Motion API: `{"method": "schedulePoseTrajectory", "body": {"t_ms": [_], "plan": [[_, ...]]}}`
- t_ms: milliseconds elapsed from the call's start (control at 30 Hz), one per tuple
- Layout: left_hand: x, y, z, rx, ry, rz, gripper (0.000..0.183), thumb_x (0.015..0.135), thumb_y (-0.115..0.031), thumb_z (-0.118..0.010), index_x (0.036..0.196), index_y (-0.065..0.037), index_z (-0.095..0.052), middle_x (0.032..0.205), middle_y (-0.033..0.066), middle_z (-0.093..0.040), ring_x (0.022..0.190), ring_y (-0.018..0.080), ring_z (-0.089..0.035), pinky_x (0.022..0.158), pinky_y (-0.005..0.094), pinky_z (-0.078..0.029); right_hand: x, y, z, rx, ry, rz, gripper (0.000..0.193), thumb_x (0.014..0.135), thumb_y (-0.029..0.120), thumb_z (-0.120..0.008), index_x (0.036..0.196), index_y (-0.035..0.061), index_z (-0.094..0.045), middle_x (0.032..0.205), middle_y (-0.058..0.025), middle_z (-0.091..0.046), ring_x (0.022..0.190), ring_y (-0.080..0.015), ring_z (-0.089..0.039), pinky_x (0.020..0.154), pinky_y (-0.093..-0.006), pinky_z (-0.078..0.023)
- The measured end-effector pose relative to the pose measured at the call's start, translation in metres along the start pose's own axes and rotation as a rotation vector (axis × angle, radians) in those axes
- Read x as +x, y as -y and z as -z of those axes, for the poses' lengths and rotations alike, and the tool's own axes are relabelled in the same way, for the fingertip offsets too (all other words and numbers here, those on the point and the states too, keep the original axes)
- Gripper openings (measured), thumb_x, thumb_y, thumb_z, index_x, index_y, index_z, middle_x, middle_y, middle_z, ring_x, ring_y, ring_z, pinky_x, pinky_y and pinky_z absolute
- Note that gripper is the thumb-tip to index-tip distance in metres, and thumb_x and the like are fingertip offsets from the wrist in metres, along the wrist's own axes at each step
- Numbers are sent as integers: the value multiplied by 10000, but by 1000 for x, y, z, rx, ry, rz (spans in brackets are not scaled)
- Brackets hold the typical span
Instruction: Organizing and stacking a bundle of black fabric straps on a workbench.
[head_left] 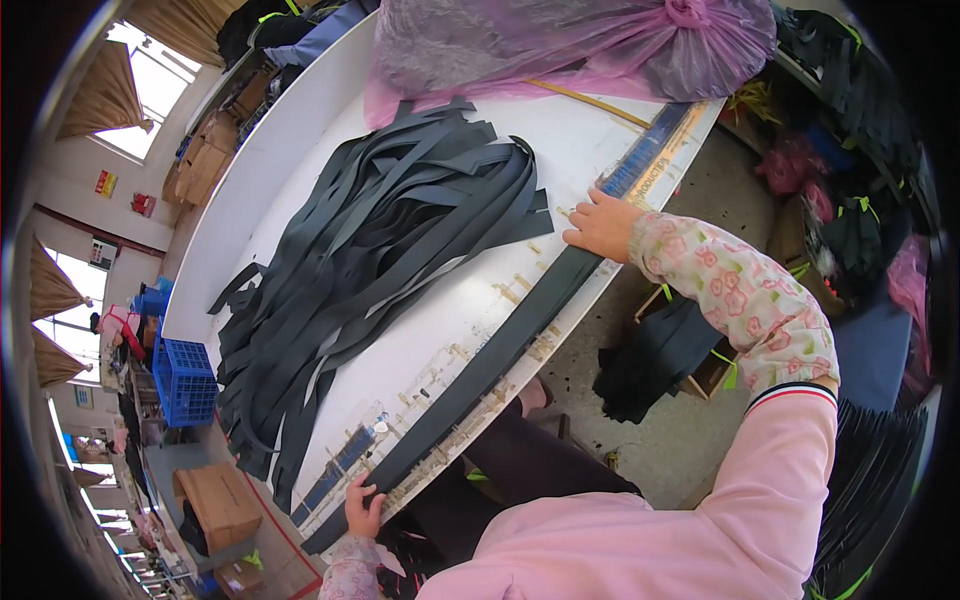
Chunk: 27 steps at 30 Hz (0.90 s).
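Note:
A long, flat stack of dark grey fabric strips (480,375) lies along the table's near edge. My left hand (363,508) is closed around the stack near its lower left end, with the thumb and fingers at its sides. At the upper right end, my right hand (603,225) is closed over the strips, its fingers bent down onto them. Part of that end is hidden under the hand. Beside the stack, a large tangled heap of similar dark strips (390,240) spreads across the white table (440,330).
Pink plastic bags (570,50) sit at the table's far end, near a yellow stick (590,103). Bits of tape mark the table edge. To the right, dark strips (655,360) hang over a wooden crate. A blue basket (184,382) and cardboard box (215,505) stand left.

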<state>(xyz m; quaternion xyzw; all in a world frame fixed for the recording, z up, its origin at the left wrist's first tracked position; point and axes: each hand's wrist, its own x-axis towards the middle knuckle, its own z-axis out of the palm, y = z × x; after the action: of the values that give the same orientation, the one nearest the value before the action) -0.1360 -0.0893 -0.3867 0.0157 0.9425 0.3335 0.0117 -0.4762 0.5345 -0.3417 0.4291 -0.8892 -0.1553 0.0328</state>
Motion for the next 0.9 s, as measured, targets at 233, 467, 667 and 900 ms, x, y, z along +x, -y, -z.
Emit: {"method": "schedulePoseTrajectory", "body": {"t_ms": [233,467,667,900], "plan": [[-1,3,-1,-11,3,-21,267,813,-64,-760,1013,-38,-585,1321,214,-591,1211,371,-575,1036,424,-437,5,-9,24,262,246,-24,477,699,184,-803,1139,147,-622,1038,-52,-665,1091,-256,-622,920,-402,-446],[-2,6,-3,-9,-10,-29,257,816,-59,-751,1007,-36,-579,1309,217,-592,1204,372,-575,1034,427,-435,22,-9,6,200,327,-89,333,721,116,-726,1037,92,-623,933,-92,-684,985,-292,-655,865,-393,-465],[0,1,-2,10,-4,-37,263,819,-61,-747,1017,-35,-577,1298,222,-594,1198,378,-576,1031,427,-436,26,-5,10,93,377,-73,305,726,113,-724,1015,93,-628,842,-72,-703,885,-277,-689,878,-398,-476],[-1,2,-2,9,-12,-30,267,814,-54,-751,1014,-36,-576,1304,222,-592,1197,373,-579,1031,425,-438,5,-2,3,92,278,-102,598,726,192,-781,1272,150,-540,1102,-84,-657,1126,-267,-615,1068,-489,-379]]}}
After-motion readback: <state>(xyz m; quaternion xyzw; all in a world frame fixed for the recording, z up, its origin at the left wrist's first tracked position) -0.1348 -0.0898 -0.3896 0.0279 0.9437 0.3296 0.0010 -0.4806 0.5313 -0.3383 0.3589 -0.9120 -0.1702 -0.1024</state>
